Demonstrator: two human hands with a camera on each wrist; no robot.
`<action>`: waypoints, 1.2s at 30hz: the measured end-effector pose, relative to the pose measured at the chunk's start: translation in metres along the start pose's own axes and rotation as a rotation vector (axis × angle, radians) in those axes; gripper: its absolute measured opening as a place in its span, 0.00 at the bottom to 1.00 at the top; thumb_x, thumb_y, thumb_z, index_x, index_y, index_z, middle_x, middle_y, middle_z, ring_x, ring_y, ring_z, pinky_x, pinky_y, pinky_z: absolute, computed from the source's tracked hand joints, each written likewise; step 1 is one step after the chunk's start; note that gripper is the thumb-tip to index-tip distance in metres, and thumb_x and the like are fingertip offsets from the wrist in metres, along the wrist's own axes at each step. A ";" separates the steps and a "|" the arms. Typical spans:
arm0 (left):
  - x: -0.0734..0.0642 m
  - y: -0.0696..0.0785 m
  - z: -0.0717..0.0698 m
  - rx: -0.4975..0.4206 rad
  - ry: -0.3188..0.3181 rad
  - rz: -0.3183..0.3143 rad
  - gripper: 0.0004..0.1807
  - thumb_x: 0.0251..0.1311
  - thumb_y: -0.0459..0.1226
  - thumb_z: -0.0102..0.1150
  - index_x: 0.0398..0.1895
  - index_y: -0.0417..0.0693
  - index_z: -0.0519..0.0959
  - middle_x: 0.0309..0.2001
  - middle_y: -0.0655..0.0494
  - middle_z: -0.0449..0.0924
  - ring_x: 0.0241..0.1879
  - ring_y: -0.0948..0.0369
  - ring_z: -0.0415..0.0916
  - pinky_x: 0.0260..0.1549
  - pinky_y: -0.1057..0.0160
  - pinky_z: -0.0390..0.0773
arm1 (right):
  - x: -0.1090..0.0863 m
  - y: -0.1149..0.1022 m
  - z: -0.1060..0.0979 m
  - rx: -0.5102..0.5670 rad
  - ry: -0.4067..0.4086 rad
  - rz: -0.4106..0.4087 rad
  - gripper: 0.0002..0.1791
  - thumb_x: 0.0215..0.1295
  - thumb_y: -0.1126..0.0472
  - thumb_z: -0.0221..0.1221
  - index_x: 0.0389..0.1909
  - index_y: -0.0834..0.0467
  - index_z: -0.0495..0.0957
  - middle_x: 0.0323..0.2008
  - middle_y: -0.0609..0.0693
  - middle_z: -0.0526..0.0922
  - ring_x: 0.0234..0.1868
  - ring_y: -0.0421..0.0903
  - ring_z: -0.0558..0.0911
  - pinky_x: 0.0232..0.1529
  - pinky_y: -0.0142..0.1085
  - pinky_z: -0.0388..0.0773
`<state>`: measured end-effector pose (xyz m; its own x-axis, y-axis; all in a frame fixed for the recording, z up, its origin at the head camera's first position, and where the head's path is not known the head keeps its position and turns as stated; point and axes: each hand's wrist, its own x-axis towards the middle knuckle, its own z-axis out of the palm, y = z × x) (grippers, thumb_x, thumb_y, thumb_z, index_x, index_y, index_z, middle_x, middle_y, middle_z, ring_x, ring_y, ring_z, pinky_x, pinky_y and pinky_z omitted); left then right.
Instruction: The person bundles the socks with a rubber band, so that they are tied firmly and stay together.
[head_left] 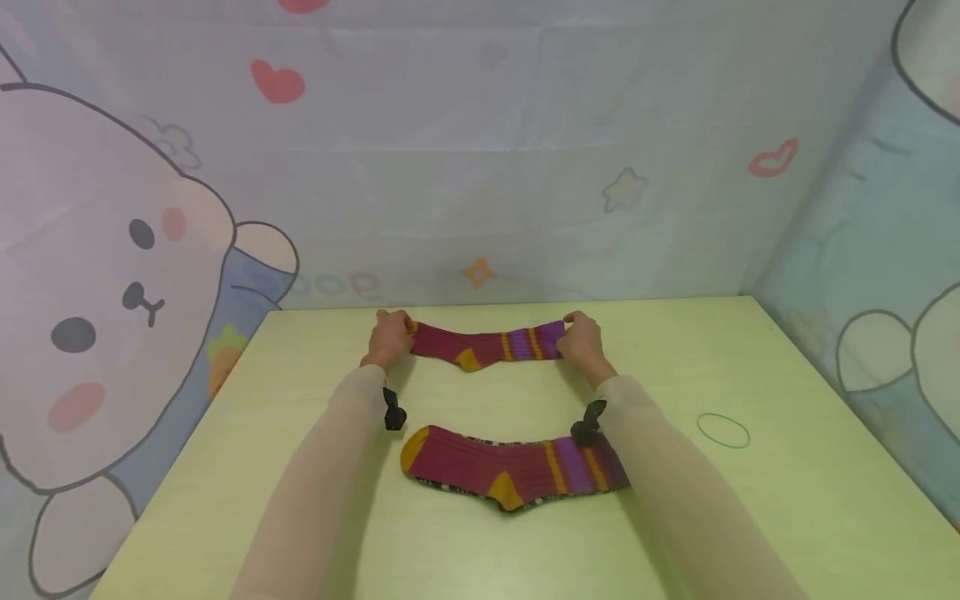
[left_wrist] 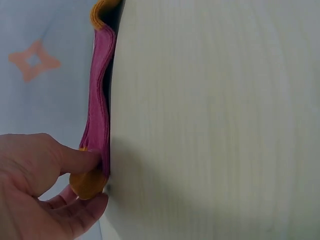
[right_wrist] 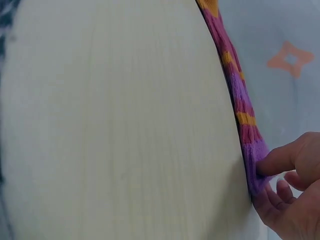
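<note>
A maroon sock [head_left: 442,342] with a mustard heel and toe and a purple striped cuff stretches sideways between both hands, near the table's far edge. My left hand [head_left: 391,337] pinches its mustard toe [left_wrist: 89,184] between thumb and fingers. At the other end my right hand [head_left: 582,343] pinches the purple cuff [right_wrist: 256,150]. Nearer to me, a matching sock [head_left: 480,467] lies flat, toe to the left, with dark patterned fabric peeking out along its edges. The right forearm covers the end of its cuff in the head view.
On the right of the pale table [head_left: 750,517] lies a thin green loop [head_left: 723,431]. A printed cloth [head_left: 450,167] with cartoon figures hangs behind the far edge and along the sides. Each wrist carries a small black device [head_left: 393,412].
</note>
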<state>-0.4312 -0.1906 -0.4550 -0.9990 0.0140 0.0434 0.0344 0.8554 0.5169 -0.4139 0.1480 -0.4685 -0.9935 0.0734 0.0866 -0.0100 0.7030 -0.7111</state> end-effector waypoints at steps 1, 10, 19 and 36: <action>0.000 0.002 0.001 -0.008 0.000 0.001 0.12 0.64 0.26 0.60 0.50 0.35 0.76 0.57 0.34 0.62 0.41 0.45 0.76 0.40 0.53 0.77 | 0.000 0.001 0.000 0.011 0.010 -0.007 0.31 0.54 0.76 0.55 0.64 0.71 0.69 0.36 0.61 0.80 0.32 0.50 0.76 0.31 0.36 0.75; -0.002 0.006 0.003 -0.036 0.048 -0.041 0.11 0.61 0.25 0.61 0.47 0.36 0.79 0.55 0.34 0.72 0.46 0.44 0.77 0.42 0.52 0.79 | -0.005 0.008 0.000 0.115 0.028 -0.031 0.30 0.50 0.78 0.55 0.58 0.63 0.81 0.45 0.64 0.85 0.42 0.52 0.81 0.32 0.33 0.73; -0.002 0.002 0.001 -0.102 0.076 -0.059 0.18 0.60 0.27 0.64 0.54 0.34 0.80 0.55 0.37 0.79 0.53 0.41 0.77 0.50 0.49 0.78 | -0.004 0.007 -0.001 0.138 -0.006 -0.014 0.25 0.56 0.76 0.57 0.57 0.64 0.81 0.59 0.63 0.79 0.57 0.58 0.79 0.48 0.41 0.78; -0.010 0.010 -0.008 -0.180 0.103 0.038 0.26 0.55 0.19 0.55 0.60 0.34 0.77 0.58 0.37 0.76 0.57 0.43 0.73 0.50 0.49 0.76 | -0.010 -0.002 -0.009 0.120 0.018 -0.119 0.30 0.56 0.76 0.59 0.63 0.68 0.74 0.56 0.68 0.79 0.48 0.58 0.83 0.43 0.43 0.82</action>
<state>-0.4207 -0.1861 -0.4433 -0.9888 -0.0166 0.1485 0.0861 0.7487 0.6573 -0.4032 0.1522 -0.4620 -0.9823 0.0080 0.1873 -0.1424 0.6179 -0.7732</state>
